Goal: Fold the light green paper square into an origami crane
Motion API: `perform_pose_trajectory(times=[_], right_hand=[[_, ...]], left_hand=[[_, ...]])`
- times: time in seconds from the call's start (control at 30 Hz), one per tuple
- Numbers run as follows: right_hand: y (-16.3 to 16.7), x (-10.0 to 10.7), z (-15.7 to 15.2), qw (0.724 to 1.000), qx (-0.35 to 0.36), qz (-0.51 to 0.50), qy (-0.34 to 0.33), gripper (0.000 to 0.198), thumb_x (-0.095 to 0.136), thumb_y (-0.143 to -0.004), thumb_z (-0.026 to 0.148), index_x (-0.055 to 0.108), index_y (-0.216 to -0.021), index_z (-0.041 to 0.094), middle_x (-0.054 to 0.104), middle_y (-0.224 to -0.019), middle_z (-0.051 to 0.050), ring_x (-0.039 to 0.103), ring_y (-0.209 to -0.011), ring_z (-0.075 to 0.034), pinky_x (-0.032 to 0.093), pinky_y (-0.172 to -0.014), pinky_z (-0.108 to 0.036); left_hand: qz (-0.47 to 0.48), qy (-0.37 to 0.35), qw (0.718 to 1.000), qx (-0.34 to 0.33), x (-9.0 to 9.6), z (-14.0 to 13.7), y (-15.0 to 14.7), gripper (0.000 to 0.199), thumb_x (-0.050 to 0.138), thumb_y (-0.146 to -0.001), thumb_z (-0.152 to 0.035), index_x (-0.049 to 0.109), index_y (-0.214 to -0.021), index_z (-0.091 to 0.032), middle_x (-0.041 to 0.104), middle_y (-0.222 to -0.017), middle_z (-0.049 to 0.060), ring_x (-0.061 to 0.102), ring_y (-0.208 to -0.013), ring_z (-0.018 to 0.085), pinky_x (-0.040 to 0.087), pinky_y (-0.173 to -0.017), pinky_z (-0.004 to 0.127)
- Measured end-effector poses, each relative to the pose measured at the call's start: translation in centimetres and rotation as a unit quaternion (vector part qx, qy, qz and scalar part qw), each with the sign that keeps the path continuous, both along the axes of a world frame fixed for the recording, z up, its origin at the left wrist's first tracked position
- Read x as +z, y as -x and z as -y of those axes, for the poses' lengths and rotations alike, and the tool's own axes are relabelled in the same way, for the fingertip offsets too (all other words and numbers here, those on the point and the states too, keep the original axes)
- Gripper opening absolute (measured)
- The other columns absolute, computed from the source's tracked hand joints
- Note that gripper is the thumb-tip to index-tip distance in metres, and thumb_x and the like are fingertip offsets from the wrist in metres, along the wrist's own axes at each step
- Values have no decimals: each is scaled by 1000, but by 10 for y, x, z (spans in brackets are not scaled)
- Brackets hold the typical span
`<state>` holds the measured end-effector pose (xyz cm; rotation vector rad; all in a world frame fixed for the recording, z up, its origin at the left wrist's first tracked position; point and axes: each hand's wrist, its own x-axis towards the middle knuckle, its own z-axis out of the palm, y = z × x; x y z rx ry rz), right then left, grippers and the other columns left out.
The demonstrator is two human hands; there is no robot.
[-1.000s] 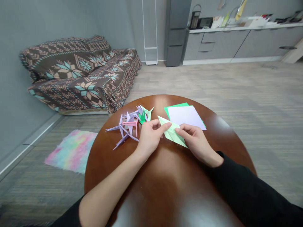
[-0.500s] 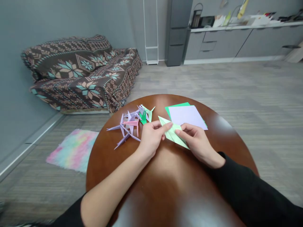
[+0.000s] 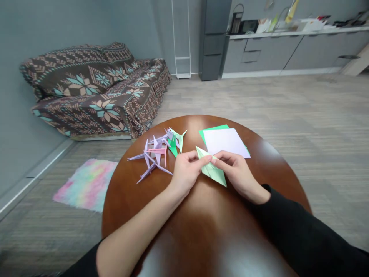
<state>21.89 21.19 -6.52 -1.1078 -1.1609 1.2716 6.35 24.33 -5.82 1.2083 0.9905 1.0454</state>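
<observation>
A pale green folded origami paper (image 3: 215, 173), diamond-shaped with creases, is held just above the round brown table (image 3: 198, 215). My left hand (image 3: 188, 169) pinches its left side between thumb and fingers. On its upper right edge, my right hand (image 3: 235, 169) grips it, thumb and fingertips close to my left thumb. Left of my hands lies a group of folded paper cranes (image 3: 155, 152), in purple, pink and green. Beyond my right hand rests a stack of square paper (image 3: 223, 140), a lilac sheet over green.
A sofa (image 3: 100, 92) under a patterned cover stands against the left wall. On the floor left of the table is a fluffy pastel rug (image 3: 86, 184). Kitchen cabinets (image 3: 268, 54) and a grey fridge (image 3: 213, 42) line the back.
The pale green paper has turned so its lower point faces more downward. My right hand's fingertips have shifted left, nearer to my left thumb. The view has moved slightly.
</observation>
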Motion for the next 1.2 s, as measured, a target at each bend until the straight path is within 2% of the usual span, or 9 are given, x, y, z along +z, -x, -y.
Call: perform_pose_trajectory(times=[0.2, 0.4, 0.47, 0.57, 0.67, 0.73, 0.83, 1.03, 1.2], right_hand=[[1, 1, 0, 1000, -5, 30, 5, 32, 77, -77, 48, 68, -73, 17, 65, -69, -2, 53, -63, -15, 41, -61, -28], [-1, -1, -1, 999, -9, 18, 34, 29, 76, -76, 45, 67, -70, 17, 57, -59, 2, 44, -53, -11, 34, -52, -26], [-3, -3, -1, 999, -15, 21, 39, 24, 74, -77, 40, 66, -69, 18, 54, -55, 3, 40, -49, -11, 30, -48, -26], [-4, -5, -1, 999, -24, 7, 31, 18, 71, -77, 33, 64, -67, 19, 58, -60, 1, 44, -52, -12, 32, -49, -26], [-3, -5, 0, 999, -9, -40, 29, 19, 69, -82, 39, 65, -77, 21, 62, -69, 0, 51, -60, -14, 39, -55, -27], [-1, -2, 1, 998, 13, -44, 35, 25, 71, -82, 45, 67, -83, 21, 63, -72, 0, 53, -64, -15, 40, -59, -28], [1, 0, 2, 998, 32, -5, 47, 33, 78, -76, 48, 66, -77, 17, 60, -68, 1, 48, -61, -14, 36, -57, -27], [0, -3, 1, 999, 2, 0, 40, 33, 75, -79, 50, 68, -77, 18, 59, -65, 1, 44, -55, -13, 31, -51, -26], [-1, -6, 0, 1000, 9, -2, 28, 32, 76, -79, 50, 71, -78, 18, 65, -70, -1, 51, -59, -14, 38, -55, -27]], left_hand=[[35, 25, 999, 13, 1, 5, -3, 30, 81, -72, -37, 66, -60, -14, 43, -48, -6, 31, -48, 6, 21, -48, 24], [67, 48, 996, 39, 5, -1, 2, 35, 85, -68, -35, 60, -56, -14, 37, -47, -7, 27, -46, 5, 17, -46, 24], [88, 49, 992, 70, 8, -8, 7, 34, 86, -65, -33, 60, -57, -13, 38, -50, -7, 27, -46, 4, 16, -45, 23], [114, 40, 988, 93, 12, -17, 12, 30, 87, -65, -33, 65, -68, -13, 47, -56, -6, 29, -47, 3, 15, -43, 22], [96, 38, 992, 74, 10, -15, 10, 30, 87, -65, -36, 68, -69, -13, 54, -58, -4, 35, -48, 4, 20, -44, 21], [80, 30, 995, 46, 6, -9, 5, 28, 86, -67, -36, 71, -73, -12, 63, -63, -1, 45, -53, 7, 32, -49, 21], [67, 16, 997, 15, -1, -2, 0, 26, 84, -70, -36, 74, -77, -13, 70, -72, 3, 57, -64, 13, 44, -62, 24], [96, 27, 994, -33, -3, -3, 1, 29, 82, -73, -38, 77, -88, -13, 76, -88, 8, 66, -77, 18, 51, -76, 30], [87, 27, 995, -29, 0, -4, 1, 26, 84, -69, -32, 78, -86, -13, 78, -87, 9, 69, -78, 21, 53, -77, 32]])
